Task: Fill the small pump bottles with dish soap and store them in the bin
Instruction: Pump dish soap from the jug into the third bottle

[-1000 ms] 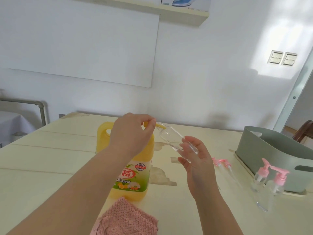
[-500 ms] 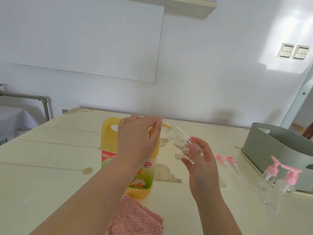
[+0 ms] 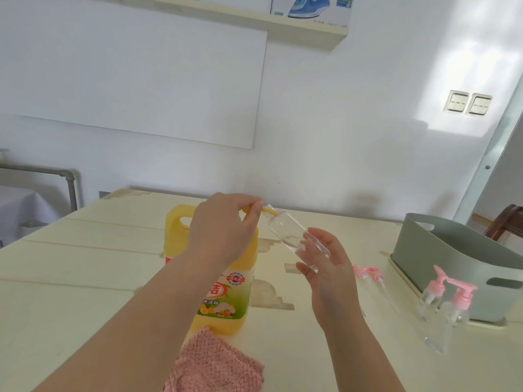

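A yellow dish soap jug (image 3: 226, 295) stands on the table in front of me. My left hand (image 3: 223, 233) rests over its top and pinches the yellow nozzle (image 3: 270, 212). My right hand (image 3: 331, 275) holds a small clear bottle (image 3: 285, 227) without a pump, tilted so its mouth meets the nozzle. Two loose pink pump heads (image 3: 368, 271) lie on the table right of my right hand. Two small bottles with pink pumps (image 3: 433, 295) (image 3: 455, 309) stand in front of the grey-green bin (image 3: 441, 250) at the right.
A pink knitted cloth (image 3: 218, 366) lies at the near edge, in front of the jug. The pale wooden table (image 3: 85, 278) reaches back to a white wall. A metal rail (image 3: 68, 179) stands off its left side.
Both hands, the jug and the clear bottle keep the same pose, with the bottle mouth staying at the nozzle. Only my view has shifted a little.
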Tool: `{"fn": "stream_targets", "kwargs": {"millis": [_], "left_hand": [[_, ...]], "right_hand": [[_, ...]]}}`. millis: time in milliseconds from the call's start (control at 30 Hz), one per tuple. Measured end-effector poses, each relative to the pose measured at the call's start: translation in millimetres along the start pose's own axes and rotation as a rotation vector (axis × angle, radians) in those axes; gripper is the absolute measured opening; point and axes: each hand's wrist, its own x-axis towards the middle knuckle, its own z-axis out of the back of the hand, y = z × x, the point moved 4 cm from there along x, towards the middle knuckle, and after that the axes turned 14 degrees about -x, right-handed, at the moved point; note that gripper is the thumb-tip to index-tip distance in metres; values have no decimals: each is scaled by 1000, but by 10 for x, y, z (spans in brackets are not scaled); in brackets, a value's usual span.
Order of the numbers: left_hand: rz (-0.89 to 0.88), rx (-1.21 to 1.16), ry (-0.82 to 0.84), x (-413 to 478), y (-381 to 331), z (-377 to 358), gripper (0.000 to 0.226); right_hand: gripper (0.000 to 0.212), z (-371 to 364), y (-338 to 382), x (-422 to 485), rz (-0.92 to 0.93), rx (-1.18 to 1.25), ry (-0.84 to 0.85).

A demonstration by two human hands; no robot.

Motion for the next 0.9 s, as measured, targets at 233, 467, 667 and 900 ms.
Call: {"fn": "stream_targets", "kwargs": {"millis": [233, 467, 667, 900], "left_hand": [[-158, -113, -126, -104, 5, -30, 24], [-195, -6, -164, -155, 156, -168, 32], [-146, -4, -175, -160, 124, -180, 25], [27, -150, -100, -102, -27, -10, 23]], "right_hand": [[14, -6, -37, 11, 14, 6, -22], [18, -9, -180, 15, 10, 0, -23], [15, 0, -170, 8, -9, -7, -3], [11, -1, -50, -17, 12, 7, -22]]}}
